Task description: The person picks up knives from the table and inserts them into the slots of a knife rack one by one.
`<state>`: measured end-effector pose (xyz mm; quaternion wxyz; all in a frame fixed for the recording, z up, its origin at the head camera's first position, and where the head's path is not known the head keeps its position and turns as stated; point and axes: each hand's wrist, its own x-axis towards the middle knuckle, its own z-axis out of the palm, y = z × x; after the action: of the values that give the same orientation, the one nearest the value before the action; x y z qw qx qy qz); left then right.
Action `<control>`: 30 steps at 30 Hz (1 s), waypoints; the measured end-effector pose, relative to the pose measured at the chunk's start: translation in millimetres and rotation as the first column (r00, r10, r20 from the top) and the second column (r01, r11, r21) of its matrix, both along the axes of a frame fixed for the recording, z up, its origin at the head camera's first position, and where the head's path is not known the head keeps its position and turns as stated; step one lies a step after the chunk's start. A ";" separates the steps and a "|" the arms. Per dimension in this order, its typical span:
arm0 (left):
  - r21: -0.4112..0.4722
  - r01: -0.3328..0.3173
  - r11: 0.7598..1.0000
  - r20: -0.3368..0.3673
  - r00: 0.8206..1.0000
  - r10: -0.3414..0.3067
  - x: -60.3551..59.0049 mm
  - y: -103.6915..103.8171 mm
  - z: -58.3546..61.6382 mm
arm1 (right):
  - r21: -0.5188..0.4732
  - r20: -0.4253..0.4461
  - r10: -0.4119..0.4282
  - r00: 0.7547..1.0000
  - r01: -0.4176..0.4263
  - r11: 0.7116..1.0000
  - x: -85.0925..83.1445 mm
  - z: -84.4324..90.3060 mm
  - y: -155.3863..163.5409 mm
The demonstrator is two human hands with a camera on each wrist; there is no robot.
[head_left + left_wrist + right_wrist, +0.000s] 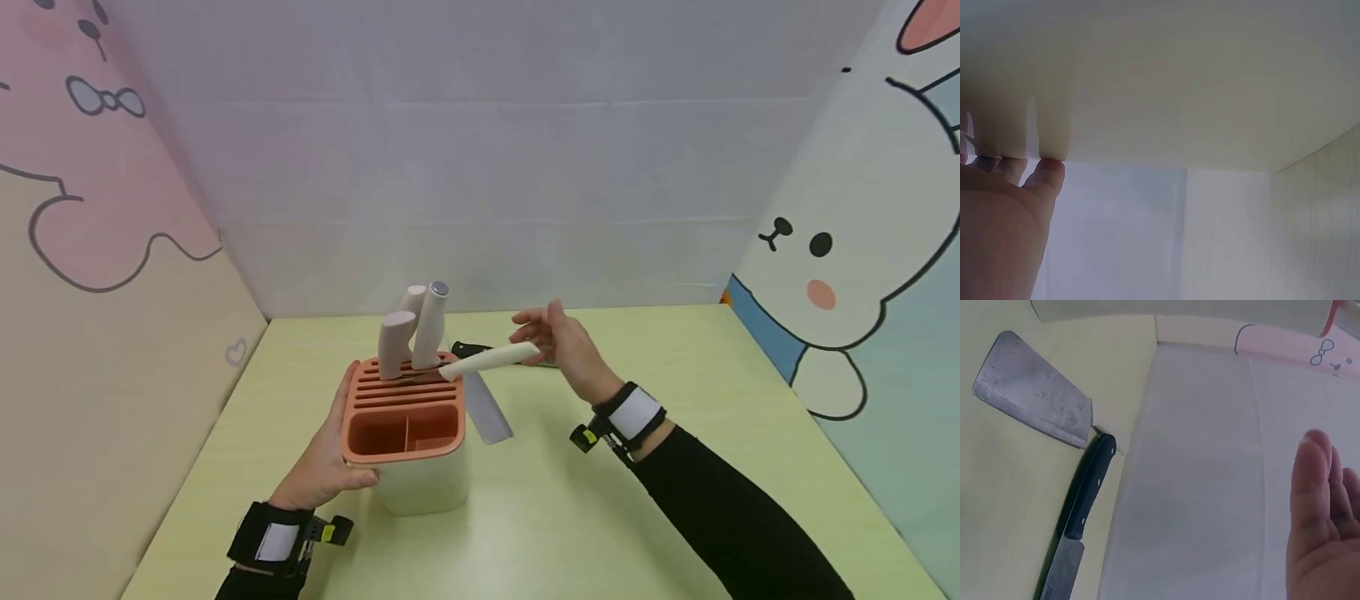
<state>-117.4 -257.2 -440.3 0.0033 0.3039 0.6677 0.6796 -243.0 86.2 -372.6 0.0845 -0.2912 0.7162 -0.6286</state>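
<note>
I watched my left hand [326, 467] wrap its grip around the side of the knife block [408, 433], fingers pressed to the cream wall just under the orange slotted top; the left wrist view showed fingertips [1047, 172] flat against that wall. My right hand [566, 342] held the end of a cream-handled knife [487, 360] in a light pinch, the knife lying nearly level with its blade end over the slots. Three more cream handles [420, 329] stood upright in the rear slots. On the yellow-green bench [675, 467], just behind the block, lay a cleaver [1032, 390] with a black handle [1088, 487].
</note>
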 end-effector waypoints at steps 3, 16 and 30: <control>-0.010 -0.003 1.000 0.005 1.000 0.003 0.6 0.0 -0.9 | 0.025 0.117 0.128 0.985 -0.132 0.991 4.5 -1.8 1.9; -0.021 -0.018 1.000 0.006 1.000 0.018 1.6 -0.4 1.8 | -0.013 -0.059 0.153 0.986 -0.154 0.988 25.0 20.6 -22.0; -0.025 -0.017 1.000 -0.004 1.000 0.017 2.9 1.3 0.5 | 0.057 -0.283 0.155 0.947 -0.144 0.988 57.2 56.0 -61.9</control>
<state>-114.6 -255.9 -439.9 0.0001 0.2996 0.6789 0.6704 -185.8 24.3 -316.6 0.0325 -0.4310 0.7079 -0.5586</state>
